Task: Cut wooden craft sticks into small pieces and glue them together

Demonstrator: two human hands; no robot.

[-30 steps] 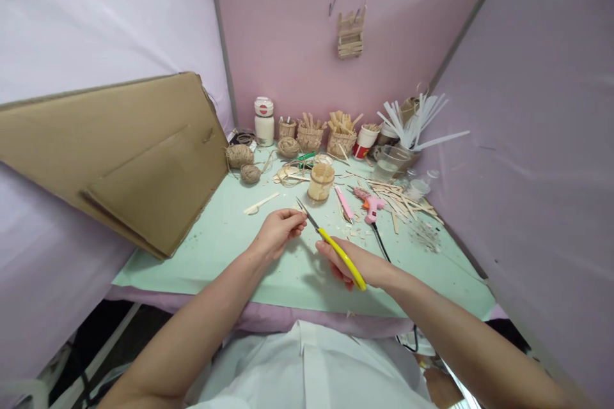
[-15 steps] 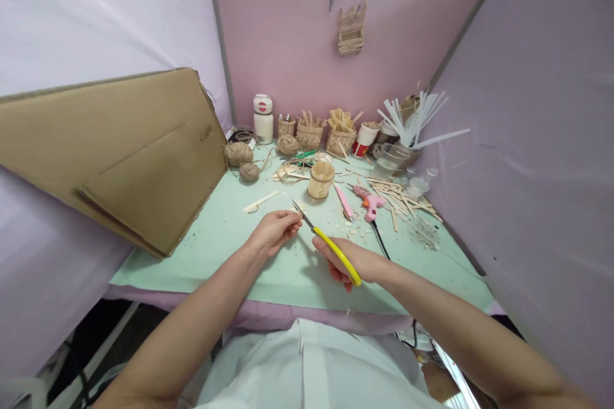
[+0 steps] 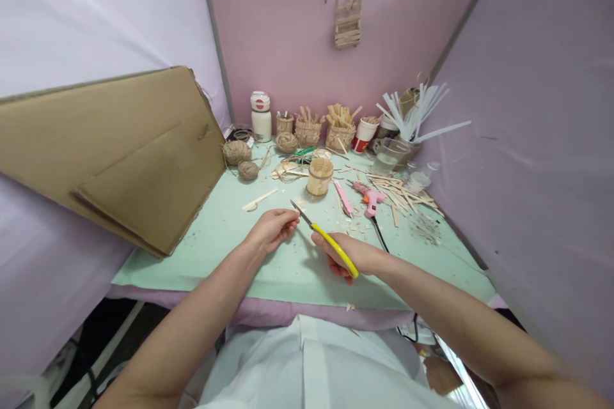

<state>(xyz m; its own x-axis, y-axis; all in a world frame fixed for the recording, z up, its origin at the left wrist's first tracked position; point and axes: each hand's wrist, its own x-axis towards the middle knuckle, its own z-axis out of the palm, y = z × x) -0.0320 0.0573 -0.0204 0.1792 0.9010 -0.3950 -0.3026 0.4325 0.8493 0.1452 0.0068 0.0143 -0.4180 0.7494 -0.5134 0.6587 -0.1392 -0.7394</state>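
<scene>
My right hand (image 3: 343,257) is closed round the yellow handles of a pair of scissors (image 3: 336,249), whose blades point away and to the left. The blades look nearly closed and their tips lie beside the fingertips of my left hand (image 3: 274,230). That hand is pinched; whatever sits between its fingertips is too small to name. Just beyond the blades stands a small round wooden cup (image 3: 319,179) with twine bands. A pale wooden stick (image 3: 259,200) lies to the left, and a pink craft knife (image 3: 343,199) lies right of the cup.
A pink glue gun (image 3: 370,198) with a black cord lies on the right near scattered wooden sticks (image 3: 407,195). Balls of twine (image 3: 237,153) sit at back left, by a large cardboard sheet (image 3: 144,153). Stick-filled baskets (image 3: 340,136) and white glue sticks (image 3: 417,112) line the back.
The view has shifted slightly. Both hands hold nearly the same pose, with the scissors still beside my left fingertips; the blades look slightly more closed.
</scene>
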